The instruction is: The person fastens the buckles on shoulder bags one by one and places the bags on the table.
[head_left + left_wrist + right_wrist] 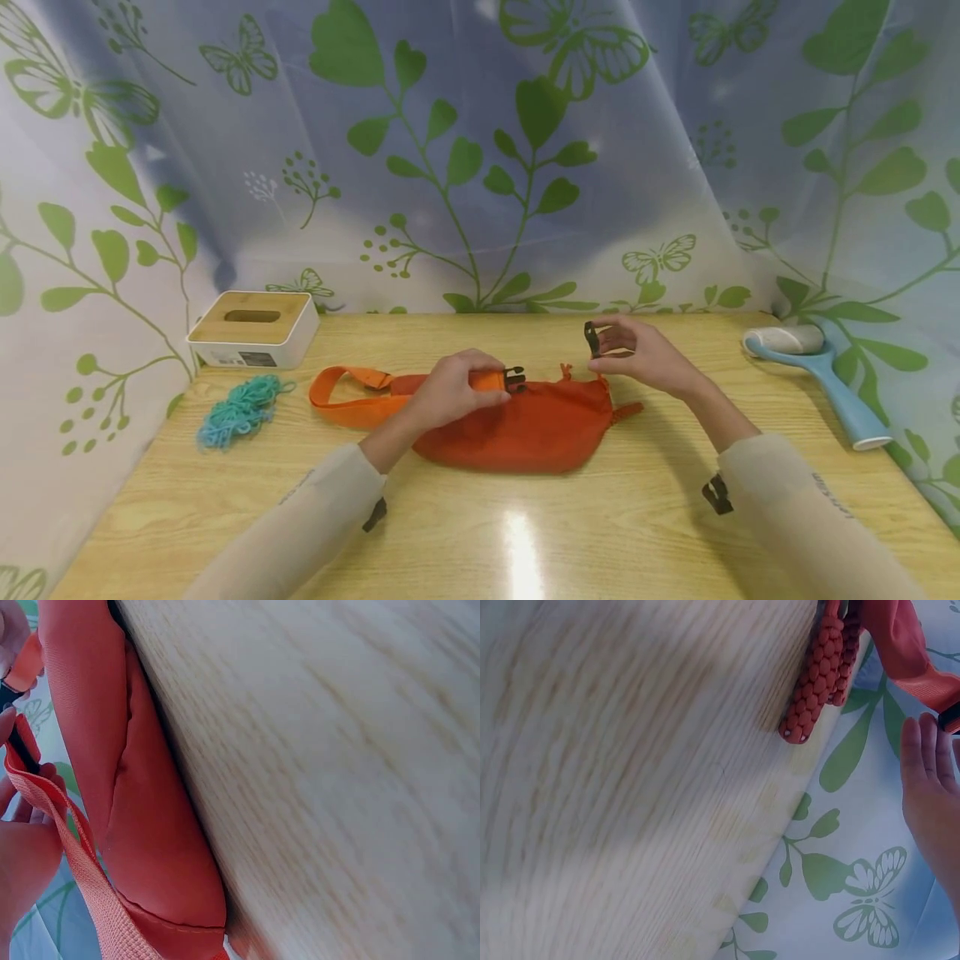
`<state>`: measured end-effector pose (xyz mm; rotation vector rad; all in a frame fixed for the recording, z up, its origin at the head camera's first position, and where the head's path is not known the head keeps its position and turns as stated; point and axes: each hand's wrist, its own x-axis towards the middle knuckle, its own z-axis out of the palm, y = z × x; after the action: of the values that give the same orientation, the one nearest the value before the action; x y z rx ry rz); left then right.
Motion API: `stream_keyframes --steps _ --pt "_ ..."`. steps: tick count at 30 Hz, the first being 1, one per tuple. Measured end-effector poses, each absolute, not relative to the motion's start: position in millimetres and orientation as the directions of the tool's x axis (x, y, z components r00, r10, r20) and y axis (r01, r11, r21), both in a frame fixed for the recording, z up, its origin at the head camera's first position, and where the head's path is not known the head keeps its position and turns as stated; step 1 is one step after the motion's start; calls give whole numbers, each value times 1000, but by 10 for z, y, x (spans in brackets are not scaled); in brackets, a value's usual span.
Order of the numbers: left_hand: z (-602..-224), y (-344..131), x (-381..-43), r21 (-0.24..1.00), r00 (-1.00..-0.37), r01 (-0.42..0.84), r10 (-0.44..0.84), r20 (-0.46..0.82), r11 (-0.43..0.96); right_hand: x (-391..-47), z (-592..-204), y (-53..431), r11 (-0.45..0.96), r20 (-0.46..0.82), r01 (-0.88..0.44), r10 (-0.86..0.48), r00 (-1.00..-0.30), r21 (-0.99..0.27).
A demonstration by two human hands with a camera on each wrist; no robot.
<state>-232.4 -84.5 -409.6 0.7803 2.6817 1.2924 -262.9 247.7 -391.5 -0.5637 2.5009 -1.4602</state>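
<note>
l hand (455,390) of mine grips orange strap (487,381) by its pronged blk buckle (515,379); r hand (641,357) pinches blk clip (592,338); red bag (540,433) lies nr tabletop (600,542) back edge.

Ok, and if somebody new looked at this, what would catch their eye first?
Probably the red-orange pouch, bright in the middle of the table. Next, the pronged black buckle on the orange strap in the left grip, over the pouch, and a separate black buckle piece in the right grip, near the pouch's right end. Behind hangs a curtain with green leaves and butterflies.
</note>
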Motion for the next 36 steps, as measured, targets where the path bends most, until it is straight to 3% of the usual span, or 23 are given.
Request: stream_keyframes --steps 12,36 --pt "-4122 -854 -2361 792 -891 353 437 123 497 -2571 -3945 2394 402 47 -263 -473 -880 -877" --pt "-4119 -756 -2365 764 -866 410 477 154 497 -2515 -3987 2254 403 86 -322 -505 -859 -857"
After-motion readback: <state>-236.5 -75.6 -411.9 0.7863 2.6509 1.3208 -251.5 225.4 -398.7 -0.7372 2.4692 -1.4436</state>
